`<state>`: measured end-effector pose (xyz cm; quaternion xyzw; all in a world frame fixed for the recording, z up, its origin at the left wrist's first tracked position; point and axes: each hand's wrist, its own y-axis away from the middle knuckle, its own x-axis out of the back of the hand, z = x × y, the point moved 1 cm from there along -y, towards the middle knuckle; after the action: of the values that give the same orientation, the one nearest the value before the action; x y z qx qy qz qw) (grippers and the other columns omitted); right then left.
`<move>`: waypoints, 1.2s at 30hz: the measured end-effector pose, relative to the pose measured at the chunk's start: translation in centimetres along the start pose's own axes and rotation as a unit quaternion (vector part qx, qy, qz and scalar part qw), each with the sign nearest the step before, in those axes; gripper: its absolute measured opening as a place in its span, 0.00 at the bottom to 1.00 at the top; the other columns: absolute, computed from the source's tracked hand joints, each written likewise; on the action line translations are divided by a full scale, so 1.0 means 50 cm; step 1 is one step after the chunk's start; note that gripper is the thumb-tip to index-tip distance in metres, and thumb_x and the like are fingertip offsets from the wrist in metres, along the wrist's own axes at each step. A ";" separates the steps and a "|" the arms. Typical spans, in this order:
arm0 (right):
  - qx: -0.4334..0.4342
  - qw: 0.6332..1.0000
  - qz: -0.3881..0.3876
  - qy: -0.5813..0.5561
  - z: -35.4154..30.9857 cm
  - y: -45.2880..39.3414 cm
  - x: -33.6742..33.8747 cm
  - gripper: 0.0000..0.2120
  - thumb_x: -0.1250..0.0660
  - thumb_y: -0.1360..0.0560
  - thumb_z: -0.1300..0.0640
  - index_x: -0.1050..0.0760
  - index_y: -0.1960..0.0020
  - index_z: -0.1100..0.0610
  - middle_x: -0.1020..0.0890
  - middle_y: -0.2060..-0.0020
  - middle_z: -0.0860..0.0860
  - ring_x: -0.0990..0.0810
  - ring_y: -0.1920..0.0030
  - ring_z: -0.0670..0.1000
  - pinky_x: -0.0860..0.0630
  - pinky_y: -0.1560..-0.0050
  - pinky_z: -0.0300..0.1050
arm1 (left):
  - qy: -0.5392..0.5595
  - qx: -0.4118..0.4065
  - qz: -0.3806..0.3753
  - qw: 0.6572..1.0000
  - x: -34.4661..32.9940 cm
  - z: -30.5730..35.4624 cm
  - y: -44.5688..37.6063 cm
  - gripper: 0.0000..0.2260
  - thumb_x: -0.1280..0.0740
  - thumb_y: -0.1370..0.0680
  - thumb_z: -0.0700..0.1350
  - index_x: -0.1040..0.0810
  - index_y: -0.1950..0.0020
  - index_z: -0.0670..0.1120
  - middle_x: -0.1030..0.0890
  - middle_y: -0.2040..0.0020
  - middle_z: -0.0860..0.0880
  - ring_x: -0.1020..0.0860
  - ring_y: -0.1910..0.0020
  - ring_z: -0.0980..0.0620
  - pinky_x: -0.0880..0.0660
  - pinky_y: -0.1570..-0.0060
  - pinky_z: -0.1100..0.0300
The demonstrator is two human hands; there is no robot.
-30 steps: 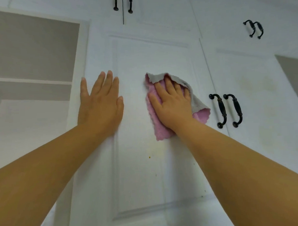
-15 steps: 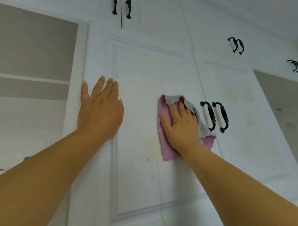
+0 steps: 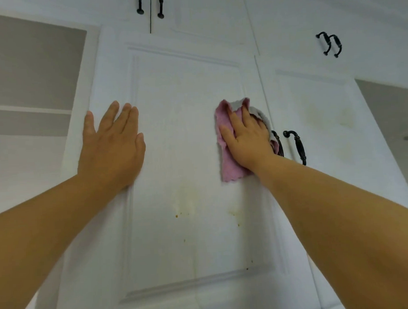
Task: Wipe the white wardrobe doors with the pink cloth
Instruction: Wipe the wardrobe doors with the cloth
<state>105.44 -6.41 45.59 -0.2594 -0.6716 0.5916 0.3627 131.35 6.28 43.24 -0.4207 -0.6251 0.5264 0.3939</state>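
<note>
One pink cloth (image 3: 228, 153) upright (long axis vertical), R hand (image 3: 248, 139) pressing.

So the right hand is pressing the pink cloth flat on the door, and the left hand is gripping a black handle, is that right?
Not quite. In the head view the left hand grips no handle; it rests flat and open on the white door. The right hand does press the pink cloth there.

Door panel (image 3: 186, 136) btwn hands bare; black handles (image 3: 298, 147) block just right of cloth (image 3: 227, 164).
</note>
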 end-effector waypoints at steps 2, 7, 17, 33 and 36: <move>0.011 1.000 0.007 0.007 0.003 -0.024 0.001 0.28 0.55 0.17 0.38 0.58 0.19 0.38 0.57 0.18 0.55 0.49 0.20 0.58 0.57 0.21 0.58 | 0.000 -0.004 0.010 1.000 -0.001 -0.005 0.001 0.26 0.55 0.16 0.50 0.46 0.19 0.42 0.43 0.19 0.45 0.49 0.19 0.47 0.54 0.23 0.39; -0.007 1.000 0.016 0.001 0.001 -0.087 0.015 0.29 0.57 0.19 0.35 0.60 0.20 0.36 0.56 0.18 0.54 0.54 0.19 0.56 0.60 0.21 0.57 | -0.012 -0.014 0.029 0.999 -0.004 -0.006 -0.002 0.29 0.57 0.19 0.52 0.41 0.21 0.41 0.37 0.21 0.43 0.43 0.21 0.44 0.48 0.25 0.37; -0.005 0.997 0.062 -0.050 -0.019 0.040 -0.025 0.31 0.49 0.18 0.40 0.49 0.18 0.47 0.47 0.21 0.63 0.48 0.21 0.61 0.57 0.22 0.56 | -0.012 -0.009 0.034 0.999 0.003 0.001 -0.004 0.26 0.54 0.19 0.50 0.40 0.23 0.41 0.33 0.25 0.40 0.40 0.23 0.40 0.43 0.28 0.34; -0.036 0.997 0.068 -0.021 -0.138 0.199 -0.074 0.27 0.52 0.16 0.48 0.48 0.18 0.53 0.51 0.19 0.57 0.48 0.20 0.58 0.54 0.21 0.55 | 0.167 0.021 0.008 0.986 0.014 -0.029 0.134 0.24 0.51 0.16 0.49 0.39 0.21 0.44 0.44 0.19 0.44 0.49 0.20 0.47 0.54 0.21 0.49; 0.008 0.998 0.044 -0.036 -0.232 0.204 -0.086 0.28 0.51 0.16 0.48 0.49 0.18 0.52 0.50 0.18 0.55 0.52 0.19 0.56 0.58 0.22 0.54 | 0.232 0.032 0.023 0.972 0.021 -0.046 0.135 0.23 0.51 0.16 0.47 0.39 0.21 0.43 0.42 0.19 0.46 0.47 0.20 0.51 0.58 0.25 0.69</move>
<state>116.41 -1.02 35.20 -0.2641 -0.6675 0.6212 0.3144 133.88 8.63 36.94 -0.5328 -0.4898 0.4432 0.5290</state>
